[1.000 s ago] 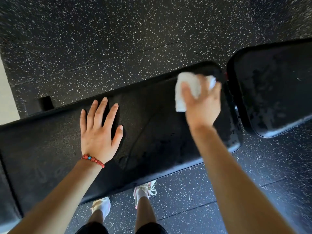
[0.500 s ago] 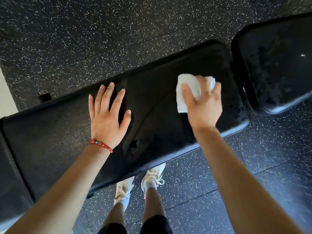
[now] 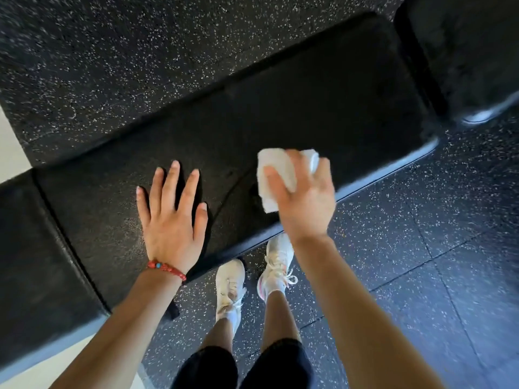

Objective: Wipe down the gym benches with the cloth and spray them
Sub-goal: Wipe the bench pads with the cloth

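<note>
A long black padded bench runs diagonally across the view. My right hand presses a folded white cloth onto the pad near its front edge. My left hand lies flat on the pad with fingers spread, holding nothing, a red bead bracelet on the wrist. A second black pad adjoins at the upper right, and another pad section at the lower left. No spray bottle is in view.
Black speckled rubber flooring surrounds the bench. My feet in white sneakers stand on the floor just in front of the bench edge. A pale floor strip shows at the left edge.
My right hand has dragged the cloth along the pad away from its right end and toward the front edge. The left hand stays flat on the pad. The view has shifted left along the bench.
</note>
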A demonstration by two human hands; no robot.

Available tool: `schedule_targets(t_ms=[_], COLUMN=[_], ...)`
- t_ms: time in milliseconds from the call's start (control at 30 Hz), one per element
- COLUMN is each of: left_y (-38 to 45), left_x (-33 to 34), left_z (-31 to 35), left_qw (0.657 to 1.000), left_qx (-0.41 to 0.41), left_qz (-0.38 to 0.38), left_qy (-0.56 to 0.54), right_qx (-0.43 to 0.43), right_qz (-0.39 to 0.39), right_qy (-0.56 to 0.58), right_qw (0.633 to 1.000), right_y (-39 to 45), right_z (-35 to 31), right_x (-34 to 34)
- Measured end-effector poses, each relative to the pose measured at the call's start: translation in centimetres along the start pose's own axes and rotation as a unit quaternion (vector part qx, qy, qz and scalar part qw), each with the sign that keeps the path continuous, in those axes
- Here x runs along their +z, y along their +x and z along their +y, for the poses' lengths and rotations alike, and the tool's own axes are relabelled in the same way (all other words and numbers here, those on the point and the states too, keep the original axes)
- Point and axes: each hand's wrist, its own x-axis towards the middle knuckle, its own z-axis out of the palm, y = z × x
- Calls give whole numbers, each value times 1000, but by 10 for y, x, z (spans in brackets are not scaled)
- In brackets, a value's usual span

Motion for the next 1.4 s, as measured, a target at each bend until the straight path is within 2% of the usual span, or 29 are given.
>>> schedule_targets(t_ms=[100, 200, 267, 333, 400, 567, 700, 767, 867, 1067, 1133, 1300, 1400], left_y=[0, -1, 0, 2, 4, 18, 36, 49, 67, 101, 110, 126, 126], left_x=[-1, -5, -8, -10, -11, -6, 0, 3, 8, 17, 20, 29, 34], left_z=[-2, -1, -1, 1, 6, 37, 71, 85, 107, 147, 158, 171, 170], left_qw=[1000, 1000, 999, 999, 999, 997, 993, 991, 987, 985, 985, 988, 987], left_qx=[2, 5, 4, 4, 18, 72, 110, 127, 150, 164, 161, 141, 143], left_qz=[-2, -16, -27, -31, -34, -28, -31, -33, -35, -44, -49, -66, -75], left_qy=[-16, -25, -23, -21, -22, -29, -38, -37, -38, -35, -33, -16, 11], right_qx=[-82, -116, -59, 78, 158, 100, 56, 132, 267, 325, 323, 246, 237], right_qz=[-40, -30, 2, 37, 61, 21, 13, 47, 136, 175, 163, 52, 44], right_qy=[-16, -38, -42, -9, 18, 28, 15, 30, 62, 67, 67, 65, 58], right_qw=[996, 992, 997, 996, 985, 994, 998, 990, 952, 927, 930, 966, 969], right_y=[-38, -33, -20, -3, -4, -45, -31, -9, 38, 100, 90, 55, 80], right_z=[-20, -12, 5, 24, 32, 17, 34, 50, 88, 126, 120, 107, 123], right_x=[7, 4, -3, -12, -15, -9, -18, -27, -45, -63, -61, -61, -69])
